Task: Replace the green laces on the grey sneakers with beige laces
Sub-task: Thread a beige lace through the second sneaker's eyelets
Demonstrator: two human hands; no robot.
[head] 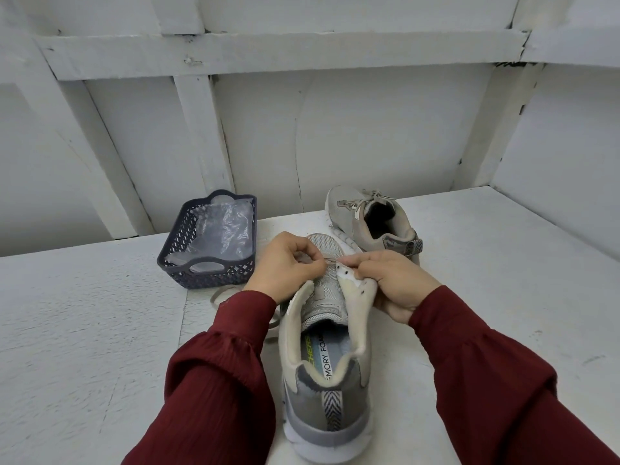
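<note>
There it was: my left hand was curled tight, thumb and forefinger pinching the beige lace over the front of the near sneaker. My right hand met it from the other side, fingertips nipping the same short stretch of lace at the top of the right eyelet flap, the other fingers curled round that flap. The sneaker stood on the white table between my dark red sleeves, heel towards me, both flaps spread wide and the tongue bare. A loose length of lace trailed on the table by my left wrist. Behind, well apart, the far sneaker sat laced and tied in a pale lace, toe pointing away. To the left stood a dark basket with crumpled clear plastic inside.
</note>
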